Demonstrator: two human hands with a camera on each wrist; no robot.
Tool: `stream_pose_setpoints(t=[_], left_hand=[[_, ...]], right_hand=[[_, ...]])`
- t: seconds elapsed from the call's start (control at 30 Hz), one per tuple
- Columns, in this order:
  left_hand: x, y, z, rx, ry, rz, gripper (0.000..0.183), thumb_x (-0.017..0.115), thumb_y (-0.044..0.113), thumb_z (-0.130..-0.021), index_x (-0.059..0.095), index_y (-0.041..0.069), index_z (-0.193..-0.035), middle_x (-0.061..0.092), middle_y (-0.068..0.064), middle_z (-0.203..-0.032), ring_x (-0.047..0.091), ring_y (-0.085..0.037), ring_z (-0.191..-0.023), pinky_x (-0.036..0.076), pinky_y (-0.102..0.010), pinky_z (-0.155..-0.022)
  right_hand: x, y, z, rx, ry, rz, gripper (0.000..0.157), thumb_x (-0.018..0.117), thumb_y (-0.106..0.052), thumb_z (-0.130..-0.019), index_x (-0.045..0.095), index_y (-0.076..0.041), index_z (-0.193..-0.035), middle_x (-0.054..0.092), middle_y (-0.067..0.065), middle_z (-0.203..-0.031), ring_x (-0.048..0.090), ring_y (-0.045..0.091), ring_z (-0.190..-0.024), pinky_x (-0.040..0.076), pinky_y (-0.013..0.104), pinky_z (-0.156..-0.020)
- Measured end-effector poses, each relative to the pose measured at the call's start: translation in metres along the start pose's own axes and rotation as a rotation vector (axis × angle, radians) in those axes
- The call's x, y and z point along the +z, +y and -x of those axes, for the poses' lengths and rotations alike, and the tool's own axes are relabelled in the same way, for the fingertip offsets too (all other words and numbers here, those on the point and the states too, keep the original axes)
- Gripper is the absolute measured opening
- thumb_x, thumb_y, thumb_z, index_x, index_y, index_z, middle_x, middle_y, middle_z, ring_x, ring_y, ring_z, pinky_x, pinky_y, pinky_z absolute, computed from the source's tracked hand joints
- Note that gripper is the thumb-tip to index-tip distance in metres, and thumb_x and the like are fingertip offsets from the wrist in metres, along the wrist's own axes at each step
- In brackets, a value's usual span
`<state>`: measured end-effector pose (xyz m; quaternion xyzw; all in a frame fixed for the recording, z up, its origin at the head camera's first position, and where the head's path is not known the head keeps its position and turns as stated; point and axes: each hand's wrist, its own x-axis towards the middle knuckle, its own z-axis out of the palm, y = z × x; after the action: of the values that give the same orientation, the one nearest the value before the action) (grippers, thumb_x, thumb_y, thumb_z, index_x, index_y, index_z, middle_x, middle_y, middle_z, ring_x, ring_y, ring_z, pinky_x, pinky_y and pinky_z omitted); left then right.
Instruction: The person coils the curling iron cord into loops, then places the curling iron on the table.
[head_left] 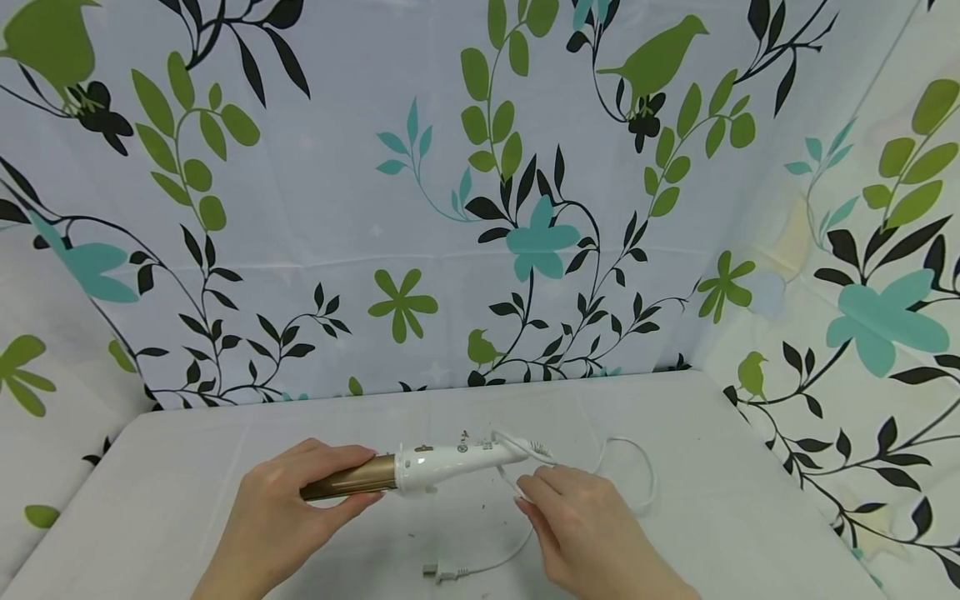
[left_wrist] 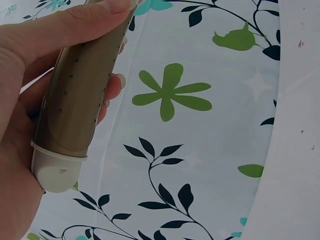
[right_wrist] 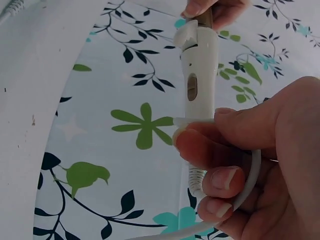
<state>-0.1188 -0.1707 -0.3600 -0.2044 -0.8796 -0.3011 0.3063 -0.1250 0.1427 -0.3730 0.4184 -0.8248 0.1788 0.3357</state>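
Observation:
A curling iron [head_left: 457, 462] with a gold barrel and white handle is held above the white table. My left hand [head_left: 285, 496] grips its barrel [left_wrist: 77, 95], thumb on one side and fingers on the other; the white tip [left_wrist: 57, 172] shows below the palm. Between thumb and forefinger, my right hand [head_left: 585, 525] pinches the white power cord [right_wrist: 254, 175] near the handle's tail end. One stretch of cord crosses over the handle in the head view. The two-pin plug [head_left: 444, 572] lies on the table at the front, between the hands.
A loop of the cord [head_left: 651, 479] lies right of the right hand. The white table [head_left: 187, 467] has small dark specks. Patterned cloth [head_left: 330, 192] with leaves, birds and flowers hangs behind the table and along its sides.

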Motion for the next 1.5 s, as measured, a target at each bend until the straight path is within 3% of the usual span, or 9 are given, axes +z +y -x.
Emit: stream_pose_setpoints(t=[0.3, 0.53, 0.83, 1.1, 1.33, 1.5], left_hand=[[0.000, -0.002, 0.000, 0.043, -0.009, 0.037, 0.054, 0.096, 0.007, -0.053, 0.077, 0.027, -0.100, 0.069, 0.018, -0.087, 0.060, 0.003, -0.073, 0.047, -0.009, -0.065], [0.001, -0.002, 0.001, 0.088, -0.007, 0.033, 0.055, 0.095, 0.006, -0.053, 0.077, 0.026, -0.101, 0.068, 0.019, -0.088, 0.060, 0.003, -0.073, 0.047, -0.009, -0.067], [0.000, 0.001, 0.000, 0.058, -0.036, -0.015, 0.060, 0.094, 0.000, -0.049, 0.077, 0.027, -0.101, 0.067, 0.021, -0.089, 0.059, 0.004, -0.075, 0.047, -0.008, -0.068], [0.000, 0.001, 0.001, 0.047, -0.031, -0.012, 0.063, 0.093, -0.004, -0.048, 0.077, 0.026, -0.101, 0.067, 0.022, -0.090, 0.059, 0.003, -0.076, 0.046, -0.008, -0.069], [0.002, 0.001, 0.001, 0.062, -0.034, -0.007, 0.064, 0.092, -0.004, -0.047, 0.077, 0.028, -0.101, 0.066, 0.022, -0.089, 0.058, 0.004, -0.075, 0.046, -0.008, -0.068], [0.002, 0.001, 0.000, 0.076, -0.030, -0.008, 0.063, 0.092, -0.004, -0.047, 0.077, 0.027, -0.101, 0.066, 0.022, -0.088, 0.058, 0.004, -0.075, 0.046, -0.009, -0.069]], right_hand=[[-0.002, 0.001, -0.002, -0.034, 0.055, 0.023, 0.041, 0.039, -0.031, -0.108, 0.068, -0.012, -0.086, 0.051, -0.008, -0.071, 0.047, 0.004, -0.061, 0.040, 0.010, -0.056], [-0.003, 0.000, -0.001, -0.043, 0.049, 0.022, 0.043, 0.034, -0.025, -0.107, 0.068, -0.009, -0.086, 0.053, -0.007, -0.073, 0.049, 0.005, -0.063, 0.042, 0.012, -0.057], [-0.006, 0.001, 0.000, -0.075, 0.033, 0.013, 0.041, 0.036, -0.026, -0.108, 0.068, -0.010, -0.089, 0.060, -0.006, -0.078, 0.055, 0.007, -0.066, 0.048, 0.014, -0.061], [-0.008, 0.002, -0.004, -0.143, 0.103, 0.012, 0.034, 0.045, -0.023, -0.107, 0.068, -0.010, -0.086, 0.059, -0.006, -0.076, 0.051, 0.007, -0.062, 0.047, 0.013, -0.059], [-0.015, -0.003, -0.003, -0.086, 0.066, -0.041, 0.034, 0.044, -0.022, -0.105, 0.067, -0.013, -0.081, 0.055, -0.008, -0.074, 0.047, 0.005, -0.062, 0.042, 0.011, -0.060], [-0.017, -0.003, -0.004, -0.107, 0.089, -0.041, 0.033, 0.045, -0.020, -0.104, 0.068, -0.011, -0.082, 0.055, -0.007, -0.074, 0.048, 0.007, -0.062, 0.044, 0.012, -0.061]])
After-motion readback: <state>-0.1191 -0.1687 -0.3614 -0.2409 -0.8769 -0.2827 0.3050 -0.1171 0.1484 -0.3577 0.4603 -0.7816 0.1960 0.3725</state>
